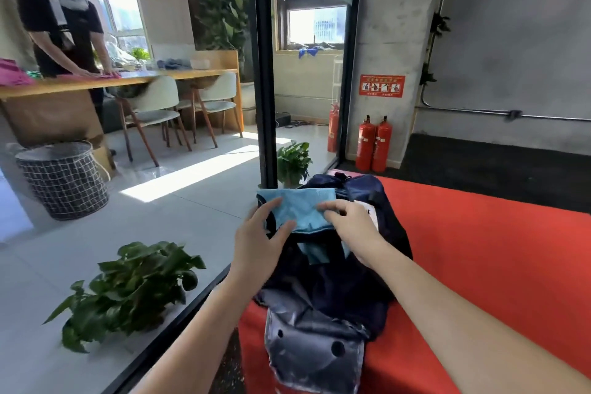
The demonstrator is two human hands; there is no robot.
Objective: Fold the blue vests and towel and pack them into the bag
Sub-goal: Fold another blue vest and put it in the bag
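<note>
1. Setting: a red mat covers the surface in front of me, beside a glass wall; beyond the glass are a tiled floor, potted plants and a checked laundry basket. Two fire extinguishers stand by a concrete pillar.
2. Bag: dark navy, slumped on the mat at its left edge, mouth open toward me, grey flap hanging at the near end.
3. Folded blue cloth: light blue, held above the far part of the bag's mouth. I cannot tell whether it is a vest or the towel. A second patch of blue shows lower down, seemingly already inside.
4. My left hand: fingers curled round the cloth's left edge, thumb underneath.
5. My right hand: fingertips pinching the cloth's right side from above.
6. Risk, unfolding: the cloth is thin and limp; if I let go with one hand before it sits in the bag, I judge the fold is likely to open.
7. Risk, collapsed mouth: the bag has no stiff sides; pushing the cloth down could drag the rim in and bunch the fabric.
8. Risk, disturbing the piece below: pressing hard may crumple what lies inside.
9. Risk, edge: the bag sits close to the mat's left side; a strong push could shift it toward the drop.
</note>
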